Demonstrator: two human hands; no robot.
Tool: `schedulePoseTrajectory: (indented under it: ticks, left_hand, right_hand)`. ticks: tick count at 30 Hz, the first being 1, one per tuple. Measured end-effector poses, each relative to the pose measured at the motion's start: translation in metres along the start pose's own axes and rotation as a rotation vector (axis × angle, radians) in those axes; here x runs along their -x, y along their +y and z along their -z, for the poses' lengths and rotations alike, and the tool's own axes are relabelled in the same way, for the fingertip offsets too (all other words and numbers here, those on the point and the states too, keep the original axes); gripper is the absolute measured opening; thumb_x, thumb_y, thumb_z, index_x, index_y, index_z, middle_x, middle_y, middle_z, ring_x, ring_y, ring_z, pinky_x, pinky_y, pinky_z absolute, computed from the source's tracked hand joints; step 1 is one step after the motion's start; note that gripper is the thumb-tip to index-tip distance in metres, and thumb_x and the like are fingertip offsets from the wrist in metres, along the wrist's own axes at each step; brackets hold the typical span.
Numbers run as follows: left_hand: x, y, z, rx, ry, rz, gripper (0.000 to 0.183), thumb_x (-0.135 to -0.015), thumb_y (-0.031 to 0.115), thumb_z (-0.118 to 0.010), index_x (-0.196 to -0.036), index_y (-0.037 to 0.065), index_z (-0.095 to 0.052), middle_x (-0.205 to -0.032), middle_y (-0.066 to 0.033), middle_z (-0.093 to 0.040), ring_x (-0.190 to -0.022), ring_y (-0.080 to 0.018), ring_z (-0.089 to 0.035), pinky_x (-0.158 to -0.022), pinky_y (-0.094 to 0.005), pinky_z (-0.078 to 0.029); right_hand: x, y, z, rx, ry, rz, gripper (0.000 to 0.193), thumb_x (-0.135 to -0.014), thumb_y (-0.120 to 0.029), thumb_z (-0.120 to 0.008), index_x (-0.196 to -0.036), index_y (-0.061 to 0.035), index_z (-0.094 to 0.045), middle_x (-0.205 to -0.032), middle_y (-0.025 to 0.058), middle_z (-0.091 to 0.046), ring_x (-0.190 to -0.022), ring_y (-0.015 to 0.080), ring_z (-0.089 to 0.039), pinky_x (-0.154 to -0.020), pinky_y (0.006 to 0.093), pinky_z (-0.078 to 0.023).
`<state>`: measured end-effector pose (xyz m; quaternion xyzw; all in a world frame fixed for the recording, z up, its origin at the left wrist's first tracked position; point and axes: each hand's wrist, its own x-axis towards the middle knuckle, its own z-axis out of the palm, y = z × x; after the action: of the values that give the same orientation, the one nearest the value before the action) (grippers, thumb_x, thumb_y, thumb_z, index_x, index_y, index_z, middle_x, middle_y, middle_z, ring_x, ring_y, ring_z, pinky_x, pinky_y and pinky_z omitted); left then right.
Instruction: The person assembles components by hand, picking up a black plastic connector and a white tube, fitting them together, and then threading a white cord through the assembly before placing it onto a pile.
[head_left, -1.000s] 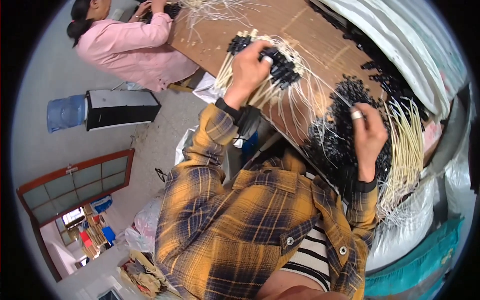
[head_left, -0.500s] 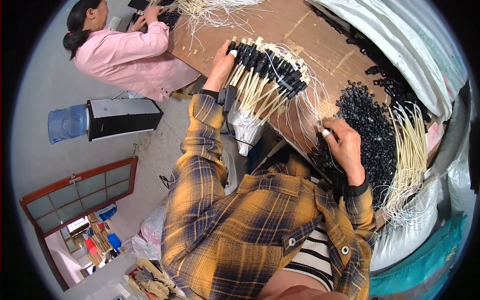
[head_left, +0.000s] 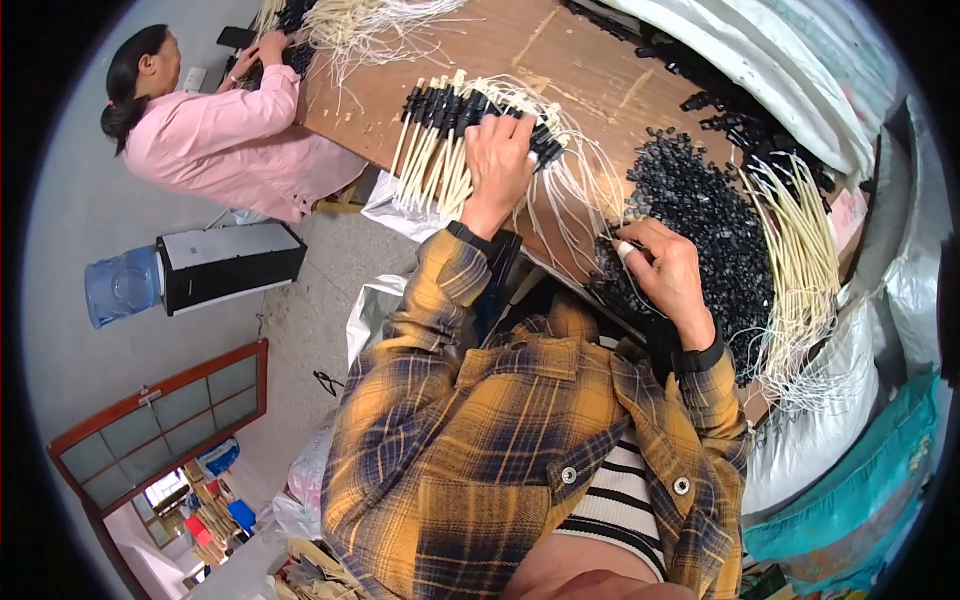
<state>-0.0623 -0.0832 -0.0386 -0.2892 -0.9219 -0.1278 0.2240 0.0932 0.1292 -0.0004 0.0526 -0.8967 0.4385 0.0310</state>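
Note:
A row of cream-coloured cables with black connectors lies at the table's near edge, their thin white wires trailing right. Over the right part of this row is my left hand, its fingers bent down among the connectors; the fingertips are hidden. My right hand is closed in a pinch at the left edge of a heap of small black plastic parts. A white cover sits on one of its digits. White wires run toward its fingertips, but what it pinches is too small to make out.
A second bundle of cream cables lies right of the heap. White sacks line the far right side. Across the wooden table, a person in a pink shirt handles similar parts. A water dispenser stands left.
My left hand has moved right, from the row's left end onto its connectors. My right hand keeps its pinch beside the heap. The whole view has shifted slightly.

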Motion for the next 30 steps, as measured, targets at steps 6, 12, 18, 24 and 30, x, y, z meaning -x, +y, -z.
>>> schedulePoseTrajectory:
  ticks: [6,12,18,24,30]
  left_hand:
    - [0.006,0.042,0.023,0.445,-0.060,0.055,0.041,-0.068,-0.003,-0.065,-0.107,0.010,-0.065,-0.089,-0.0082,-0.059,-0.085,-0.0292,-0.059,-0.071,-0.0369,-0.047]
    - [0.011,0.075,0.035,0.679,-0.102,-0.051,0.054,-0.069,-0.006,-0.062,-0.121,0.010,-0.060,-0.100,-0.0140,-0.065,-0.089,-0.0310,-0.064,-0.075,-0.0354,-0.051]
    - [0.007,0.089,0.046,0.569,-0.131,-0.049,0.042,-0.072,-0.005,-0.061,-0.111,0.011,-0.066,-0.089,-0.0106,-0.063,-0.080,-0.0286,-0.063,-0.070,-0.0355,-0.050]
    - [0.007,0.073,0.052,0.614,-0.174,-0.030,0.043,-0.071,-0.005,-0.059,-0.112,0.009,-0.066,-0.095,-0.0117,-0.065,-0.085,-0.0287,-0.063,-0.074,-0.0339,-0.050]
    - [0.003,0.045,0.054,0.629,-0.109,0.090,0.038,-0.071,-0.001,-0.057,-0.106,0.010,-0.066,-0.087,-0.0115,-0.064,-0.081,-0.0308,-0.062,-0.070,-0.0354,-0.049]
  right_hand:
    - [-0.002,0.008,0.007,-0.265,0.188,-0.238,0.020,-0.084,-0.005,-0.063,-0.103,-0.0021,-0.067,-0.087,0.0014,-0.067,-0.064,0.0063,-0.051,-0.058,0.0219,-0.042]
    - [-0.020,0.028,-0.008,-0.895,0.116,-0.231,0.024,-0.089,-0.017,-0.061,-0.107,-0.0019,-0.067,-0.083,-0.0025,-0.066,-0.062,-0.0003,-0.046,-0.054,0.0156,-0.035]
    - [-0.022,0.024,-0.015,-0.739,0.238,-0.306,0.014,-0.081,-0.013,-0.063,-0.090,-0.0033,-0.068,-0.071,-0.0012,-0.064,-0.056,0.0035,-0.050,-0.050,0.0202,-0.039]
    - [-0.026,0.000,-0.025,-0.219,0.499,0.076,0.019,-0.074,-0.010,-0.069,-0.091,-0.0046,-0.062,-0.071,0.0082,-0.062,-0.054,0.0161,-0.056,-0.051,0.0282,-0.045]
    - [-0.026,0.016,-0.010,-0.781,0.084,-0.161,0.023,-0.092,-0.024,-0.059,-0.085,-0.0027,-0.061,-0.069,-0.0032,-0.056,-0.056,0.0069,-0.044,-0.052,0.0220,-0.037]
